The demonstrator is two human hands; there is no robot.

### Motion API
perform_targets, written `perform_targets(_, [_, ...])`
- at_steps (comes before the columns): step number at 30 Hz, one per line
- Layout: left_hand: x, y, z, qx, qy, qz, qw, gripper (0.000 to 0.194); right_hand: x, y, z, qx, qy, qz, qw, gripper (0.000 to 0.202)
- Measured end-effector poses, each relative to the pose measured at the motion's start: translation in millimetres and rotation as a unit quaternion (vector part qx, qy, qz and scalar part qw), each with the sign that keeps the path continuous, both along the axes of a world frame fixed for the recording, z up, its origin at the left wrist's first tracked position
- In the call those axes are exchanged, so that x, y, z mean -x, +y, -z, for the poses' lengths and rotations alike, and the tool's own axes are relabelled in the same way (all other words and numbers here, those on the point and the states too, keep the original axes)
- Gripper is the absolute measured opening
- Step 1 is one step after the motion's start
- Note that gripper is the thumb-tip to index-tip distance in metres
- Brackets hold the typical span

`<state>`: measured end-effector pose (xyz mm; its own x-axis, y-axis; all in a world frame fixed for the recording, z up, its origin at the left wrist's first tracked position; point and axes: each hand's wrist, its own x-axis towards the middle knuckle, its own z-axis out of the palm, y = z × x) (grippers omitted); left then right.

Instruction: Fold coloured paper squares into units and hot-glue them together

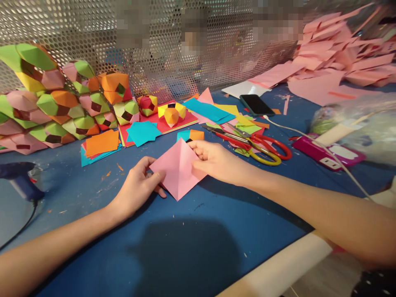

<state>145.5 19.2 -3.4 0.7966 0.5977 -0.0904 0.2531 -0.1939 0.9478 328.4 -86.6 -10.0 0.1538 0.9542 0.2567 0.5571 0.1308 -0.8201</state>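
Note:
A square of pink paper (178, 175), turned corner-up, is held just over the blue table between both hands. A crease runs down its middle from the top corner to the bottom one. My left hand (140, 181) grips its left corner, thumb on top and fingers beneath. At the right corner, my right hand (213, 161) pinches the sheet between thumb and curled fingers. Right behind the pink paper lies a small blue and orange folded piece (194, 135), partly hidden by it.
Scissors with red and yellow handles (266, 152) lie among coloured scraps. Folded paper balls (58, 107) are stacked at left, near a glue gun (21, 177). Orange sheets (102, 143), a phone (256, 105), a magenta power strip (328, 152) and heaped pink paper (334, 53) surround the work.

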Motion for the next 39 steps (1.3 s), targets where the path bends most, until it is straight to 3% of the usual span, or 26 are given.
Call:
perform_targets(6, [0.5,12.5,3.5,-0.165,0.034,0.003,0.986,0.016,-0.2,-1.1,0.1,0.084,0.053,0.013,0.995,0.023])
perform_targets(10, [3.1,21.6,6.8,-0.275,0.060,0.040,0.959,0.009,-0.8,-1.2,1.5,0.106,-0.065,0.026,0.992,0.008])
perform_targets(16, [5.2,36.2,9.6,-0.333,0.070,0.108,0.934,0.011,-5.1,-2.4,14.4,-0.040,-0.253,-0.074,0.964,0.013])
perform_targets(26, [4.8,46.3,8.3,-0.335,0.063,0.176,0.923,0.013,-1.3,-4.3,29.0,-0.247,-0.344,-0.135,0.896,0.016])
perform_targets(32, [5.2,56.3,4.8,-0.326,0.052,0.244,0.912,0.015,0.0,-5.9,21.0,-0.239,-0.449,-0.180,0.842,0.021])
perform_targets(39, [4.8,63.3,4.7,-0.313,0.029,0.282,0.906,0.015,1.2,-7.0,19.3,-0.240,-0.490,-0.189,0.816,0.023])
